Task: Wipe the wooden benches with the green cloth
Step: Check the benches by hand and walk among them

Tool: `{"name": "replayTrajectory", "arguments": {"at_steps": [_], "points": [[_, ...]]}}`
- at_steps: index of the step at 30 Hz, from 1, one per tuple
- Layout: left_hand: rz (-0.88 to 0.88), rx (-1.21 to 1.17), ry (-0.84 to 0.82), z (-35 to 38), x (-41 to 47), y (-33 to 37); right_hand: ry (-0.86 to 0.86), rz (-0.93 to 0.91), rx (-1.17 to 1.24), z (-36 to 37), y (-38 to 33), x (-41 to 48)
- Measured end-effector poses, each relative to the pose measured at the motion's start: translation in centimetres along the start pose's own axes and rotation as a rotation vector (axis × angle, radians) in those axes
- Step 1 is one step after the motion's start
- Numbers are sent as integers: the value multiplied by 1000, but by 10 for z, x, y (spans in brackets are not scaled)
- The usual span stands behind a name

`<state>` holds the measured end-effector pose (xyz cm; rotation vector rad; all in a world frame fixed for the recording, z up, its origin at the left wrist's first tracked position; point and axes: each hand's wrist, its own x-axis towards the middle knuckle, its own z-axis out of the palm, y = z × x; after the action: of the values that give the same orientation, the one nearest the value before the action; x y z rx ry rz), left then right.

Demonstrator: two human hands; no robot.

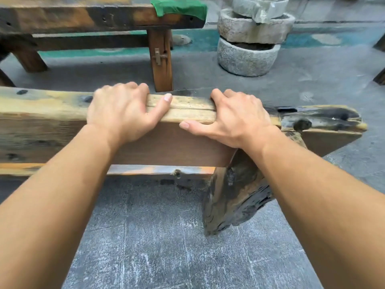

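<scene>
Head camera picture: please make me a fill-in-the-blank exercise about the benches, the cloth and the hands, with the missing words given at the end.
1. The green cloth lies draped over the end of the ____ bench.
2. Both hands, left hand and right hand, grip the edge of the ____ bench.
3. Neither of the hands holds the ____.
4. Beside the far bench stands a stack of ____ basins.

Missing words: far; near; cloth; stone

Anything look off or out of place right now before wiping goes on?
Yes. The near bench is tipped on its side, both hands, left and right, gripping its upper edge. Its right end looks blackened and rough. The green cloth is in neither hand; it lies draped over the far bench.
</scene>
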<state>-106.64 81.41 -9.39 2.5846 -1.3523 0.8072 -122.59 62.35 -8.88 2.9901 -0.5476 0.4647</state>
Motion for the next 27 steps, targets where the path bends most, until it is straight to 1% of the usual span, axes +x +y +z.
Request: {"name": "replayTrajectory", "arguments": {"at_steps": [3, 6, 9, 12, 16, 20, 24, 27], "points": [[2, -4, 47, 3, 8, -1, 33, -18, 2, 1, 7, 9], [-2, 20, 47, 15, 24, -5, 46, -51, -22, 11, 14, 28], [-52, 69, 50, 43, 64, -18, 67, -72, -43, 30, 29, 80], [-112, 84, 38, 69, 109, -30, 50, -91, -45, 48, 47, 138], [-153, 138, 39, 110, 169, -54, 105, -151, -51, 76, 67, 218], [-192, 141, 13, 134, 215, -73, 74, -168, -20, 94, 77, 283], [-217, 144, 6, 150, 234, -83, 65, -153, 6, 104, 83, 309], [-239, 127, -59, 148, 233, -83, 13, -156, 35, 103, 79, 311]]}}
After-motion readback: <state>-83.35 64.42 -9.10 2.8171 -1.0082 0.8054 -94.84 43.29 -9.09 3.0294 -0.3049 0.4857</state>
